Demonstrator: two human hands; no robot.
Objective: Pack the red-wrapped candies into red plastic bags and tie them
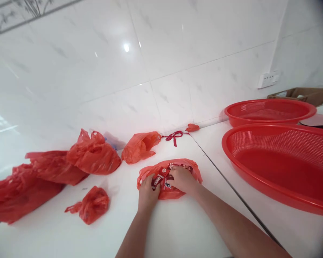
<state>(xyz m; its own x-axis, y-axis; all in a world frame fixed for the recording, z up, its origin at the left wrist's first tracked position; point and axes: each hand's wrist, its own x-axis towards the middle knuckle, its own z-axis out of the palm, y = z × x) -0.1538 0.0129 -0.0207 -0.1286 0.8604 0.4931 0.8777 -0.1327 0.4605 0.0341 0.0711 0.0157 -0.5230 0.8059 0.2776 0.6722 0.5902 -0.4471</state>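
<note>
In front of me lies an open red plastic bag (174, 194), its rim spread wide around several dark red printed packets (164, 175). My left hand (148, 191) reaches in at the bag's left side, thumb and forefinger on either side of a packet. From the right, my right hand (183, 179) comes over the contents, its fingers and thumb bent around a packet; some fingertips are hidden among the packets. A loose, crumpled red bag (140, 147) sits just behind, beside a dark red ribbon bow (174, 136).
Filled red bags (95, 154) line the wall at left, with a small knotted red bag (94, 205) nearer me. Two red plastic baskets (274, 186) stand at right, a cardboard box (309, 95) behind them. A dark seam (231, 184) crosses the white table. A red scrap (192, 127) lies by the wall.
</note>
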